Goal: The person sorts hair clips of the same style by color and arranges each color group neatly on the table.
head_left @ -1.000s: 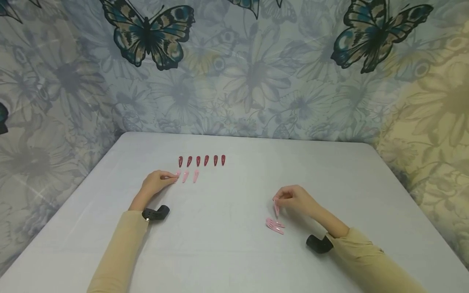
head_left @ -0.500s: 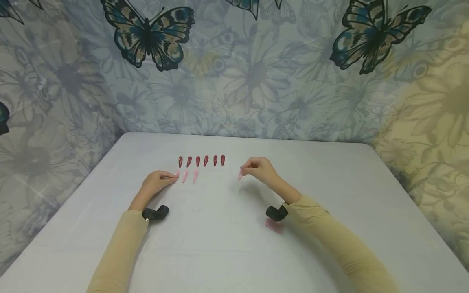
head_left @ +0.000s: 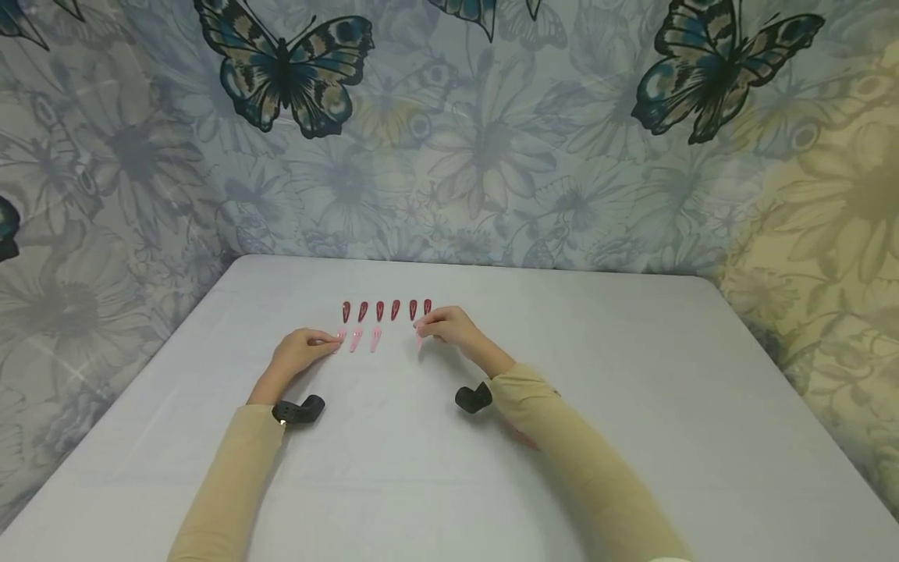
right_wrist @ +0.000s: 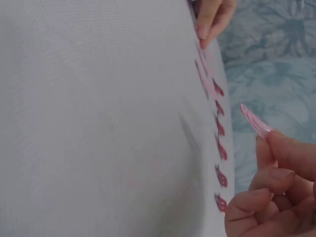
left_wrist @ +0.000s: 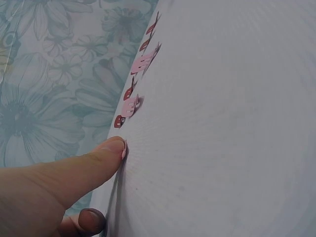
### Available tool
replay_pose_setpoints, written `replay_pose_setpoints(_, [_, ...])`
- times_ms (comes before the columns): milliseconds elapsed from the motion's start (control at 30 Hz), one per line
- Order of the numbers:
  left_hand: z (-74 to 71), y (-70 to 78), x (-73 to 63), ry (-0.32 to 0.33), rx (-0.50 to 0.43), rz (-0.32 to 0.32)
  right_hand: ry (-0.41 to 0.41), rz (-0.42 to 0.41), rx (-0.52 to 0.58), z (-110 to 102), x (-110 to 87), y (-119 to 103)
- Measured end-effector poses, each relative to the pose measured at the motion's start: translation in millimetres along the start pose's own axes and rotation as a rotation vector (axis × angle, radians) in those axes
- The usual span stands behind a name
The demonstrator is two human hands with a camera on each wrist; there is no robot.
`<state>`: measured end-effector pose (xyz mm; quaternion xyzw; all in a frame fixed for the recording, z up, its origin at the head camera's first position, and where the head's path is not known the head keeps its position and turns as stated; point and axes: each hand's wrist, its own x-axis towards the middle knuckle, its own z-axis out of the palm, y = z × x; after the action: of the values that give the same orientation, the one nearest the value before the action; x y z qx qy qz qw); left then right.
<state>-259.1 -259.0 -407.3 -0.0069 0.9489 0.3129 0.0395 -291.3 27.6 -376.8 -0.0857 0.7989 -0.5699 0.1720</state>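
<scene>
My right hand point(head_left: 458, 331) pinches a pink hair clip point(right_wrist: 255, 120) between thumb and index finger, its narrow end pointing away from the fingertips. In the head view this clip hangs just above the table, below the right end of a row of several dark red hair clips point(head_left: 380, 311). At the left, my left hand point(head_left: 298, 353) holds the tip of another pink hair clip point(head_left: 341, 335) on the table, thumb and finger meeting at it. Two more pink hair clips point(head_left: 375, 339) lie just right of that one, parallel below the red row.
Part of a pink clip pile point(head_left: 524, 439) shows beside my right sleeve point(head_left: 555, 437), which covers the remainder. The white table point(head_left: 393, 484) ends at the back against a butterfly-and-flower patterned cloth point(head_left: 485, 172). Black wrist cameras point(head_left: 474, 398) sit low over the table.
My right hand has lifted a pink hair clip from near the pile and carried it left and away, toward the row. The left hand stays where it was.
</scene>
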Motion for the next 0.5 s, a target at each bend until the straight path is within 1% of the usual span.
replay_pose_setpoints(300, [0.0, -1.5, 1.2, -0.003, 0.003, -0.012, 0.128, 0.030, -0.120, 24, 26.1, 2])
replay_pose_setpoints(500, [-1.4, 0.5, 0.5, -0.001, 0.016, -0.006, 0.177, 0.025, -0.193, 39, 32.0, 0])
